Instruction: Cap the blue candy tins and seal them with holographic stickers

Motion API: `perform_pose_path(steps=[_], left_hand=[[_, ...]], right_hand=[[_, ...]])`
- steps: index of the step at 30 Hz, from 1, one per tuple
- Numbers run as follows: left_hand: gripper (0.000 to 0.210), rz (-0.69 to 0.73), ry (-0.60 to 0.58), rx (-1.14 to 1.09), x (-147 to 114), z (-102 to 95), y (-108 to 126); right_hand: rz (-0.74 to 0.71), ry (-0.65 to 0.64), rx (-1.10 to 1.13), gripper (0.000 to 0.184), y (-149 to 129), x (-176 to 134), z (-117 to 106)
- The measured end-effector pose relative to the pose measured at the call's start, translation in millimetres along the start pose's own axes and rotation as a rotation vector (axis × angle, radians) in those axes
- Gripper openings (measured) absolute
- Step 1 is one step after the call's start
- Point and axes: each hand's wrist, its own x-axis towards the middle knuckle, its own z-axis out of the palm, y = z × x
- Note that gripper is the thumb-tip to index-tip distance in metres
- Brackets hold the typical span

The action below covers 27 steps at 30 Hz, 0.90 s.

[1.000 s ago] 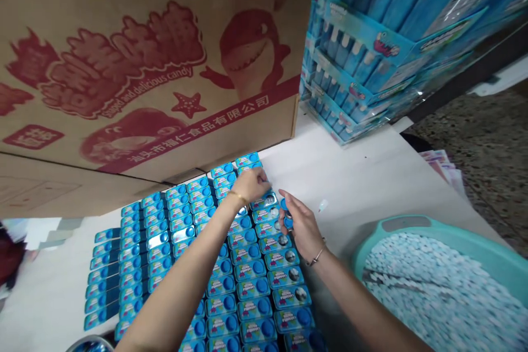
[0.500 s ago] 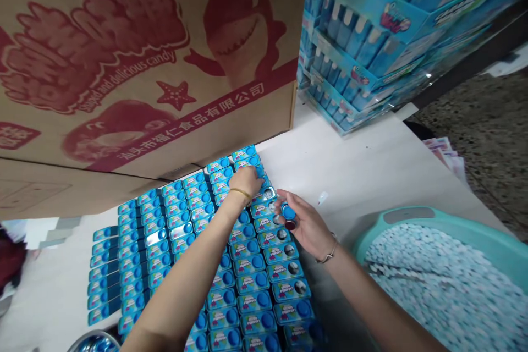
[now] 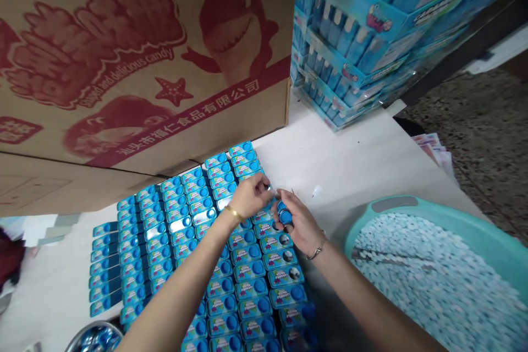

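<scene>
1. Since half a second ago, the left hand [image 3: 249,195] has come away from the boxes' tops towards the right hand [image 3: 301,224].
2. Near the tabletop's [image 3: 305,143] left-hand side, a metal bowl [image 3: 84,325] holds shiny blue pieces, too blurred to name. One separate column of blue Caramelo boxes [image 3: 100,268] lies beyond it.
3. Further right, more columns fill the middle, reaching the candy carton [image 3: 231,93] at the far side. Over them the left hand's fingertips are pinched close together; I cannot tell whether anything is between them. Its forearm passes low across the columns, so a dip of the elbow could push boxes out of line.
4. On the rightmost column, some uncapped boxes [image 3: 274,260] show whitish contents through round holes; a knock there could spill them.
5. Just beside, the right hand is half curled around several round blue caps [image 3: 284,216], thumb and forefinger near the left fingertips. That hold looks loose: opening the fingers too far could drop a cap among the boxes.
6. Towards the tabletop's far right corner stand blue display boxes [image 3: 350,66]; nearer, by the right edge, is a turquoise tub [image 3: 437,203] of pale candies [image 3: 437,280].
</scene>
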Motion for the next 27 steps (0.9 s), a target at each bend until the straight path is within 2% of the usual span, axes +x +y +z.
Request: perform_pose_path(steps=[2, 3, 6, 10, 13, 16, 19, 21, 24, 27], left_hand=[[0.012, 0.127, -0.013, -0.163, -22, 11.4, 1], [0.006, 0.139, 0.004, -0.193, -29, 15.6, 1], [0.010, 0.003, 0.094, -0.181, -29, 19.3, -3], [0.007, -0.223, 0.118, 0.050, 2, 9.1, -5], [0.011, -0.320, 0.005, 0.271, 25, 2.3, -1], [0.025, -0.364, -0.132, 0.414, 41, -2.1, 1], [0.033, -0.386, -0.248, 0.428, 54, -7.3, -1], [0.033, -0.404, -0.283, 0.421, 58, -10.3, -3], [0.029, -0.400, -0.201, 0.436, 49, -8.7, -2], [0.022, -0.240, -0.032, 0.235, 16, 5.6, 1]], right_hand=[[-0.011, 0.010, -0.018, 0.037, 2, -5, 5], [-0.011, 0.010, -0.020, 0.035, 3, -7, 7], [0.030, -0.007, 0.045, 0.028, 5, -12, 11], [0.163, 0.005, 0.242, 0.015, 3, -14, 0], [0.172, 0.008, 0.296, 0.015, 1, -15, -11], [0.152, 0.014, 0.249, 0.023, 1, -17, -18], [0.107, 0.013, 0.126, 0.036, 5, -18, -21], [0.042, -0.006, 0.012, 0.042, 8, -19, -21], [-0.040, -0.014, -0.124, 0.048, 11, -20, -21], [-0.038, 0.014, -0.147, 0.055, 12, -22, -20]])
